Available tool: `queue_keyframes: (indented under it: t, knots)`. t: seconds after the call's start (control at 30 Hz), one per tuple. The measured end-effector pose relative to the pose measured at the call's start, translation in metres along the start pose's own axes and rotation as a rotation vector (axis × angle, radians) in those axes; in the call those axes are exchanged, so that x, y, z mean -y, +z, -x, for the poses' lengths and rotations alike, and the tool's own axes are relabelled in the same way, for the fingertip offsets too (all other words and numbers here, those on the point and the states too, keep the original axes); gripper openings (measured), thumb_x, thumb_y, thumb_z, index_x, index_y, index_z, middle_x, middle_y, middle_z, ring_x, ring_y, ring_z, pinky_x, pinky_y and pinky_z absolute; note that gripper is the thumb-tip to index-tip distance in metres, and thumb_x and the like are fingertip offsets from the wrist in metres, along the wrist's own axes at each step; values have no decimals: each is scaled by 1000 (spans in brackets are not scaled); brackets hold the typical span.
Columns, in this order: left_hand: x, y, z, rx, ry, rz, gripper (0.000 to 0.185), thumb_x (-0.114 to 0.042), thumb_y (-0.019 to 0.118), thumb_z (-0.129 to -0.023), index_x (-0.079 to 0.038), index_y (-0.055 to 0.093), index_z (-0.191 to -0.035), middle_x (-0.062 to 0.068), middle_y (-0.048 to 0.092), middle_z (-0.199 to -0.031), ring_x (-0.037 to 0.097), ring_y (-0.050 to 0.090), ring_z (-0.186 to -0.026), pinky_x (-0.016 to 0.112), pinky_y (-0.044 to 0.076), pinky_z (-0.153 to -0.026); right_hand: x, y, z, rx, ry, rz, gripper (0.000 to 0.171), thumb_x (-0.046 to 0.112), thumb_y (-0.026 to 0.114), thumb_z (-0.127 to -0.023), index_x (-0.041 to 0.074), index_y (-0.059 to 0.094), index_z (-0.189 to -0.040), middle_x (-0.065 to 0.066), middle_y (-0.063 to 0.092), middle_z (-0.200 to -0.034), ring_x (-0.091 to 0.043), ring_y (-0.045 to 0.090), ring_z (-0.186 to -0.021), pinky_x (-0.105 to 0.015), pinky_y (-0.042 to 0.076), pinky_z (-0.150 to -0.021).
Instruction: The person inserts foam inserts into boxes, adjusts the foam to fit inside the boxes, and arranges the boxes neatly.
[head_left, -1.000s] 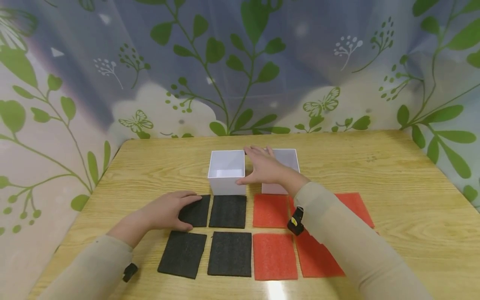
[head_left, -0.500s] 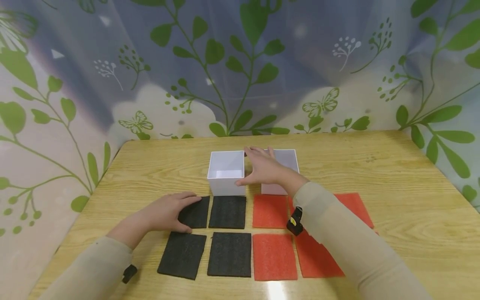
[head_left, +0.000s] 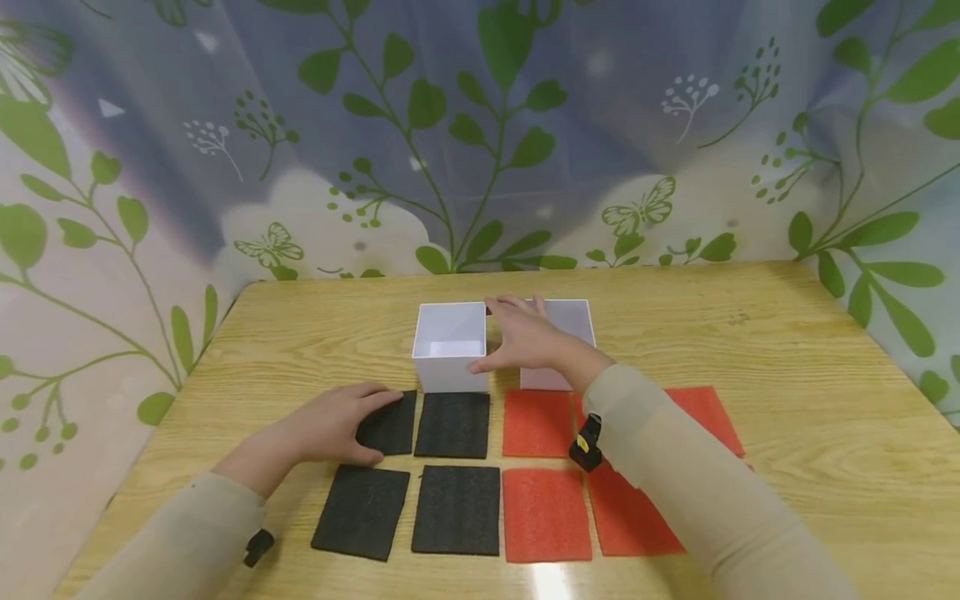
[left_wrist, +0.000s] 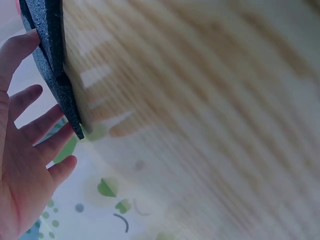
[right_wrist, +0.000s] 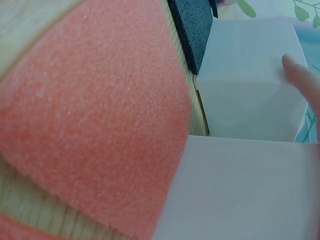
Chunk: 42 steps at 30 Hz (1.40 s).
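My left hand (head_left: 330, 425) reaches over the far-left black foam square (head_left: 393, 429), thumb and fingers spread at its edges and covering its left part. In the left wrist view, its fingers lie spread beside the dark foam (left_wrist: 52, 45). My right hand (head_left: 528, 337) is at the gap between two open-topped white boxes. Its thumb is at the front face of the left white box (head_left: 450, 375), and its forefinger is near that box's back right corner. The right white box (head_left: 543, 380) is partly behind this hand. Whether the right thumb presses on the left box, I cannot tell.
More black squares (head_left: 453, 425) lie left of centre on the wooden table (head_left: 315, 325). Red foam squares (head_left: 537, 423) lie in two rows on the right, some partly under my right sleeve (head_left: 675, 450). A leaf-patterned curtain (head_left: 465, 167) hangs behind the table.
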<state>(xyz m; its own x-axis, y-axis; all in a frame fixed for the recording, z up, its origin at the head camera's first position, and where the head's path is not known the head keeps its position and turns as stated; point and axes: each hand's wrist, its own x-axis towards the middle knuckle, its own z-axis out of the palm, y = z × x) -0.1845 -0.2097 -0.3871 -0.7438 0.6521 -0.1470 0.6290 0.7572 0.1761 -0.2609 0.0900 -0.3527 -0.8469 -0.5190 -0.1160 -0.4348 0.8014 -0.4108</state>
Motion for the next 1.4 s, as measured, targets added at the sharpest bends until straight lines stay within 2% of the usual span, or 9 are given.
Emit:
queue_keyframes:
  t: [0.3, 0.57, 0.87, 1.4]
  knots:
    - [3, -5, 2, -34, -22, 27, 83, -43, 76, -72, -11, 43, -141, 13, 46, -134, 33, 51, -114, 48, 41, -93, 0, 1, -1, -8, 0, -2, 107, 60, 69, -72, 7, 17, -149, -7, 27, -150, -24, 12, -140, -54, -10, -107]
    - [4, -11, 1, -80, 24, -11, 80, -42, 76, -73, -9, 45, -139, 14, 48, -131, 34, 53, -110, 48, 43, -91, 0, 1, 0, -10, 5, 2, 108, 60, 70, -72, 8, 17, -150, -6, 27, -151, -24, 13, -140, -54, -9, -107]
    - [5, -18, 2, -83, 16, -10, 80, -44, 75, -74, -10, 45, -139, 14, 47, -132, 35, 51, -113, 50, 41, -92, 0, 1, 2, -11, 12, -12, 107, 60, 69, -72, 8, 17, -150, -5, 28, -150, -24, 13, -140, -53, -11, -107]
    - [12, -35, 6, -153, 18, -22, 79, -35, 79, -72, -7, 45, -138, 17, 48, -129, 34, 54, -106, 49, 45, -86, 0, 2, 2, -20, 11, -9, 107, 61, 69, -72, 9, 18, -150, -3, 30, -149, -23, 14, -139, -52, -11, -107]
